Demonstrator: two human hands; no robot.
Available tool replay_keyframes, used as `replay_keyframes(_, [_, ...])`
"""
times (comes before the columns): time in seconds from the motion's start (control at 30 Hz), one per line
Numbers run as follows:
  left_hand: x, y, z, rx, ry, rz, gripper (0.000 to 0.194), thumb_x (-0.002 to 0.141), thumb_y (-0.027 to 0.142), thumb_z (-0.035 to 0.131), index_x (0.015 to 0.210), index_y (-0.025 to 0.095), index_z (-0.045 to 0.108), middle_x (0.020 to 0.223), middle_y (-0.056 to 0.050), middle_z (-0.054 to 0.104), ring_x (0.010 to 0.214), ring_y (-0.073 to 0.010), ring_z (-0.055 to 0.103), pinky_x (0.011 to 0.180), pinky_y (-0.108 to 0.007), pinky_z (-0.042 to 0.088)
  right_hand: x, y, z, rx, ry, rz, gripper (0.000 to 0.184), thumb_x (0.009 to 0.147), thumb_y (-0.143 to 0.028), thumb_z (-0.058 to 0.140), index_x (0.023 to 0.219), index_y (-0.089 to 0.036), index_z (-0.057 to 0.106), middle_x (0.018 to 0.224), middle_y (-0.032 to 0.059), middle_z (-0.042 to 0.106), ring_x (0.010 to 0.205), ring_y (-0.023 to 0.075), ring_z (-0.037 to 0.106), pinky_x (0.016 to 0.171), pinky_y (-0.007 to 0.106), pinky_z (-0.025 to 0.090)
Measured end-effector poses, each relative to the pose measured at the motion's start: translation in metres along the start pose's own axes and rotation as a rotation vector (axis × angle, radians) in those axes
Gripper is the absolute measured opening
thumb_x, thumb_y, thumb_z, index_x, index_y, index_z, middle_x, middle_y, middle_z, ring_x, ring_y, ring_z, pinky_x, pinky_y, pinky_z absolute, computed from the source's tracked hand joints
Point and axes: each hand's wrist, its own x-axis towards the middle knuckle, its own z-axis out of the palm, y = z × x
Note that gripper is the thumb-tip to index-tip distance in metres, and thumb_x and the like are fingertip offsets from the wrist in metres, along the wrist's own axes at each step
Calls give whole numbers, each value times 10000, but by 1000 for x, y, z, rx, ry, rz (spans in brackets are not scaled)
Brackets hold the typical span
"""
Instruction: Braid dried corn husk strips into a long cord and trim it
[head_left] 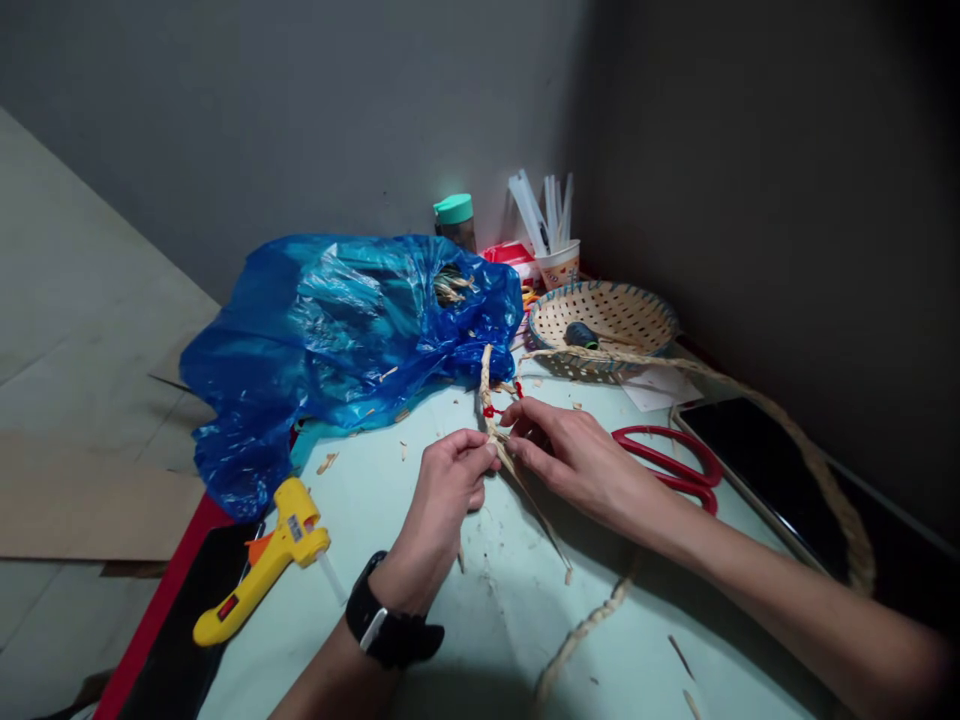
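Currently | straw braid point(485, 375) | long axis fore-aft (red-tied) | tip away

Blue plastic bag point(337, 310): crumpled, glossy, lying on the pale table point(405, 520). Bottle with green lid point(454, 210) stands behind bag's right end. Red-and-white packet point(511, 254) just right of bag, toward the back. Printed paper cup point(561, 266) right of bag, upright, translucent sticks point(529, 212) leaning out. Woven basket point(649, 322), also right of bag, blue stitching on rim, dark spool point(580, 335) inside. Red-handled scissors point(686, 484) nearer camera, right of bag. Dark-screened device point(750, 450) well right of bag. Yellow glue gun point(255, 585), orange trigger, on its side, in front of bag's left part. Grey wall point(300, 120) behind bag.
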Motion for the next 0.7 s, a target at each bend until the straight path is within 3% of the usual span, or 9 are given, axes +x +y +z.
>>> replay_keyframes(0.17, [-5,2,1,176,68,85,190,773,321,628,755,134,602,643,22,524,453,-40,299,422,-194,187,-1,-2,8,-119,120,-133,217,908,-181,432,972,-142,636,944,106,637,901,209,551,791,311,391])
replay_keyframes(0.27, [-10,7,1,366,88,166,182,825,302,563,807,134,632,643,2,548,523,-87,422,480,-213,291,0,-6,8,-65,88,-84,258,915,-177,423,1000,-150,665,917,94,677,858,197,596,767,296,399])
replay_keyframes(0.37, [-17,9,6,661,167,330,176,865,248,508,843,148,651,726,-34,616,683,-151,548,632,-259,397,2,-7,8,14,96,-18,259,923,-227,430,975,-165,675,866,79,695,812,196,614,740,300,394])
replay_keyframes(0.5, [-28,1,18,1132,275,567,238,904,155,408,926,145,644,882,-81,634,791,-200,586,721,-317,428,9,2,14,404,84,49,193,878,-345,531,908,-173,614,727,20,641,670,155,574,636,269,396])
replay_keyframes(0.6, [-35,-7,26,1346,212,622,278,917,174,396,1096,141,605,969,-99,621,840,-221,607,694,-324,447,15,11,20,803,34,177,248,785,-382,638,870,-164,556,600,-43,531,538,106,476,530,230,354])
replay_keyframes(0.7, [-37,-3,25,1366,140,632,310,890,282,491,1141,142,606,1005,-111,628,899,-251,609,700,-339,455,20,15,22,924,14,245,228,719,-324,682,794,-159,544,549,-63,482,484,80,407,474,211,294])
